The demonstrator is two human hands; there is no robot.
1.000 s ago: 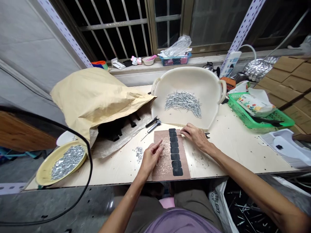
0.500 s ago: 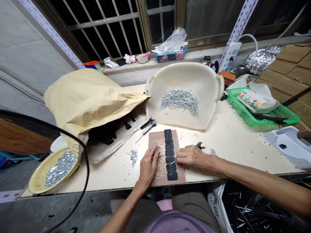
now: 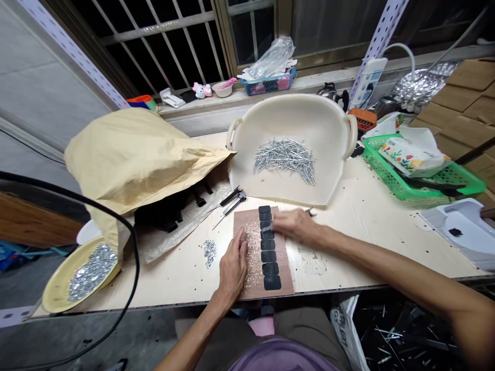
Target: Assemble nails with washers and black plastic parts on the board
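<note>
A brown board (image 3: 282, 257) lies at the table's near edge with a column of several black pads (image 3: 268, 246) down its middle and pale specks on its left half. My left hand (image 3: 233, 267) rests flat on the board's left side, fingers together and stretched out. My right hand (image 3: 292, 226) is at the right of the pads near the column's upper part, blurred by motion, fingers curled; a thin metal piece seems to stick out toward the pads. Beyond the board a cream plastic tray (image 3: 332, 134) holds a heap of silver nails (image 3: 284, 157).
A large tan paper sack (image 3: 135, 154) lies at left over black parts. Two small hand tools (image 3: 232, 200) lie beside the board. A yellow dish of silvery bits (image 3: 83, 270) overhangs the left corner. A green basket (image 3: 417, 172) stands at right. A black cable (image 3: 127, 242) arcs at left.
My right hand moved from the lower pads up along the column toward its top. My left hand stayed on the board. The view shifted slightly.
</note>
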